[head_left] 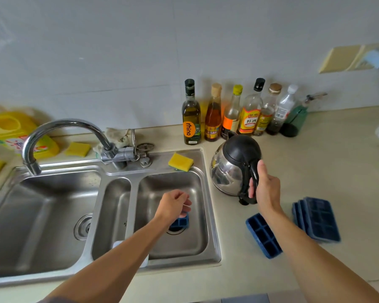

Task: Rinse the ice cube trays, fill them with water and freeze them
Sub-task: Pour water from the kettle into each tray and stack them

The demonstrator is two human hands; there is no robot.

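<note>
Kettle in one hand, tray in the other, sink rim between them

The right hand is wrapped round the black handle of the kettle, which looks parked on the surface just right of the sink. The left hand is curled over the top end of a blue ice cube tray, seemingly pinching it. The tray sits down in the right basin over the drain, mostly hidden, with its long axis apparently running up-down in frame. So the tray is lower left of the kettle, and I'd guess any pour has to swing left across the rim. A loose tray and a stack of trays wait lower right, nearer the right hand.
</note>
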